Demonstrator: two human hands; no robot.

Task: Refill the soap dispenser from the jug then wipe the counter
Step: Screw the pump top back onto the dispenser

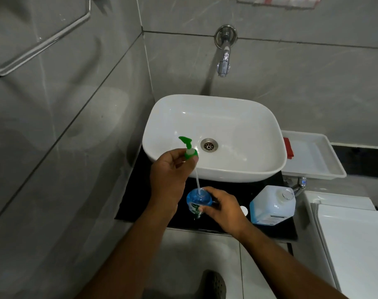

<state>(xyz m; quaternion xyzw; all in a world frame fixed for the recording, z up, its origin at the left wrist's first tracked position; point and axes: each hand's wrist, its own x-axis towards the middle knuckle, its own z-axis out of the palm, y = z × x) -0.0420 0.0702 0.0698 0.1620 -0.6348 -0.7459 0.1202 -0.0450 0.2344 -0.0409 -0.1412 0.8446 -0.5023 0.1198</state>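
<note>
While the right hand [221, 209] grips the dispenser [198, 201], the left hand [170, 171] pinches its pump [189, 148] — tube seemingly inside.

- A black counter [138, 203] carries the things; its surface is dark and glossy.
- A white basin [214, 134] sits on it, at the back.
- A blue soap bottle [197, 200] stands on it in front of the basin.
- A clear jug [272, 205] stands to the right of the bottle.
- A small white cap [244, 210] lies between the bottle and the jug.
</note>
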